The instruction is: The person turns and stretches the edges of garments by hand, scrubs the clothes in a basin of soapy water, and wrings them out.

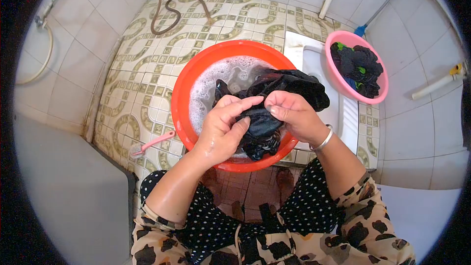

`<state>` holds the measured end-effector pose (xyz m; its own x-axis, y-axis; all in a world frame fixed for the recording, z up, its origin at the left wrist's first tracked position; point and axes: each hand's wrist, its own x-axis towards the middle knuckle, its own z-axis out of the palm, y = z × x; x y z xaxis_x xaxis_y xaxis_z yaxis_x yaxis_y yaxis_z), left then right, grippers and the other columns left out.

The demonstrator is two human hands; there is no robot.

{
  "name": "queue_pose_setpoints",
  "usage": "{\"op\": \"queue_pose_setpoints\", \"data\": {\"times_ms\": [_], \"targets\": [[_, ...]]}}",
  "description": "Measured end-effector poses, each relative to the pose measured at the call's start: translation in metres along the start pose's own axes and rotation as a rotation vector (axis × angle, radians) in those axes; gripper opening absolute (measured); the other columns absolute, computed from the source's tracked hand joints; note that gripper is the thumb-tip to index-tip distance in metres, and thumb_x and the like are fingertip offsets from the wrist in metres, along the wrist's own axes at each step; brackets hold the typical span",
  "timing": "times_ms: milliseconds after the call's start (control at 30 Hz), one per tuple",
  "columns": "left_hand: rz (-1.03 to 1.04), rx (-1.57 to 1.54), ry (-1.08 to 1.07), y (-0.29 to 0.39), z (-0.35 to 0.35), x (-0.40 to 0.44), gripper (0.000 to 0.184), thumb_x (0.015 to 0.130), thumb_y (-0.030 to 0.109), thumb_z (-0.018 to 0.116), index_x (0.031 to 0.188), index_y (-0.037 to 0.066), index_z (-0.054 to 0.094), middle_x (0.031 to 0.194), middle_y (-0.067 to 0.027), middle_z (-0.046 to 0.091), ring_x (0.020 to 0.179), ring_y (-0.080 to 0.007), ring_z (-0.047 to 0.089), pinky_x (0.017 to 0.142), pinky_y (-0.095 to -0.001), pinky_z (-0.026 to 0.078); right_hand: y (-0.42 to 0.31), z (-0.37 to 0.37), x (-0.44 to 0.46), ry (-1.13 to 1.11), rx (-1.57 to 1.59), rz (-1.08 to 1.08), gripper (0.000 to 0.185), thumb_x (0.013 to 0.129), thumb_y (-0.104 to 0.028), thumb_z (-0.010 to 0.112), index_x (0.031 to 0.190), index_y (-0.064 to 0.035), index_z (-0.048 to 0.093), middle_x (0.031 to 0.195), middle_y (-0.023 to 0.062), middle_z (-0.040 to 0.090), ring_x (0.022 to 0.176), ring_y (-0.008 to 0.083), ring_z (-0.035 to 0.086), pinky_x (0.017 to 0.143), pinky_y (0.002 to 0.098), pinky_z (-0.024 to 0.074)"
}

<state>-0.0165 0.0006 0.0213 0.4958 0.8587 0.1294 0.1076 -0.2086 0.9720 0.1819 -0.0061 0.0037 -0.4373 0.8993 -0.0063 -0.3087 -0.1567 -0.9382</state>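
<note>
While soapy water [198,100] stands in the red basin [182,95], foam gathers mainly along its left side, and greyish liquid shows near the middle. The 2nd container, a smaller pink basin [335,77] at upper right, holds a heap of dark laundry [357,64] with bright green patches; it overlaps the edge of the white squat pan [351,118]. The black cloth [289,83] lies bunched over the red basin's right half, its folds extending past the right rim, beneath and beyond the 2 hands and between them. The left hand [225,125] is partly curled, its thumb pressing the cloth and its index finger extended; the right hand [297,117], nearly closed, pinches the cloth between thumb and folded fingers. The fingertips of both hands nearly meet.
</note>
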Motion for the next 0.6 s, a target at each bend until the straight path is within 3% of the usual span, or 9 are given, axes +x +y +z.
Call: {"op": "queue_pose_setpoints", "data": {"times_ms": [67, 133, 233, 467, 567, 600], "targets": [[0.008, 0.035, 0.005, 0.0, -0.001, 0.0, 0.03, 0.077, -0.005, 0.052, 0.107, 0.001, 0.057, 0.094, -0.0043, 0.049, 0.09, -0.0135, 0.05, 0.081, -0.0268, 0.041, 0.0, 0.0, 0.0, 0.02, -0.001, -0.004, 0.009, 0.084, -0.014, 0.052, 0.087, -0.0053, 0.052, 0.08, -0.0048, 0.05, 0.077, 0.0048, 0.046, 0.073, 0.0202, 0.0382], [-0.161, -0.118, -0.006, -0.002, -0.003, -0.001, 0.022, 0.08, 0.0, 0.054, 0.102, 0.001, 0.057, 0.094, -0.0034, 0.049, 0.08, -0.011, 0.053, 0.068, -0.0239, 0.045, -0.001, -0.001, 0.0, 0.04, -0.002, -0.009, 0.01, 0.084, -0.014, 0.052, 0.087, -0.0048, 0.054, 0.08, -0.0043, 0.052, 0.077, 0.0051, 0.047, 0.074, 0.0206, 0.0387], [-0.25, -0.208, 0.025, -0.004, -0.004, -0.001, 0.016, 0.08, 0.004, 0.056, 0.096, 0.001, 0.058, 0.096, -0.0024, 0.049, 0.073, -0.0084, 0.053, 0.058, -0.0211, 0.045, -0.005, -0.002, -0.001, 0.035, 0.046, 0.029, 0.015, 0.084, -0.017, 0.055, 0.087, -0.0017, 0.054, 0.081, -0.0012, 0.054, 0.074, 0.0066, 0.049, 0.071, 0.0218, 0.0402], [-0.229, -0.278, 0.065, -0.006, -0.005, 0.001, 0.008, 0.08, 0.006, 0.058, 0.086, 0.002, 0.06, 0.095, -0.0019, 0.052, 0.077, -0.0075, 0.053, 0.056, -0.0205, 0.044, -0.012, 0.002, -0.003, 0.045, -0.005, 0.114, 0.016, 0.083, -0.017, 0.056, 0.085, -0.0013, 0.056, 0.08, -0.0015, 0.056, 0.073, 0.005, 0.049, 0.068, 0.0205, 0.0402], [-0.293, -0.317, -0.005, -0.005, -0.004, 0.002, 0.007, 0.08, 0.009, 0.058, 0.083, 0.002, 0.06, 0.095, -0.0013, 0.053, 0.08, -0.0089, 0.052, 0.064, -0.0221, 0.044, -0.007, 0.001, -0.003, 0.015, -0.137, 0.097, 0.015, 0.083, -0.018, 0.057, 0.082, -0.0026, 0.056, 0.075, -0.0039, 0.053, 0.07, 0.004, 0.047, 0.065, 0.0196, 0.0396], [-0.158, -0.241, 0.001, -0.008, 0.0, 0.002, 0.008, 0.081, 0.01, 0.057, 0.083, 0.003, 0.061, 0.095, -0.0012, 0.053, 0.081, -0.0097, 0.052, 0.068, -0.023, 0.043, -0.005, 0.001, -0.002, 0.035, -0.199, 0.073, 0.015, 0.082, -0.018, 0.057, 0.081, -0.0037, 0.056, 0.071, -0.0055, 0.052, 0.068, 0.0038, 0.046, 0.063, 0.0195, 0.0394]]}}
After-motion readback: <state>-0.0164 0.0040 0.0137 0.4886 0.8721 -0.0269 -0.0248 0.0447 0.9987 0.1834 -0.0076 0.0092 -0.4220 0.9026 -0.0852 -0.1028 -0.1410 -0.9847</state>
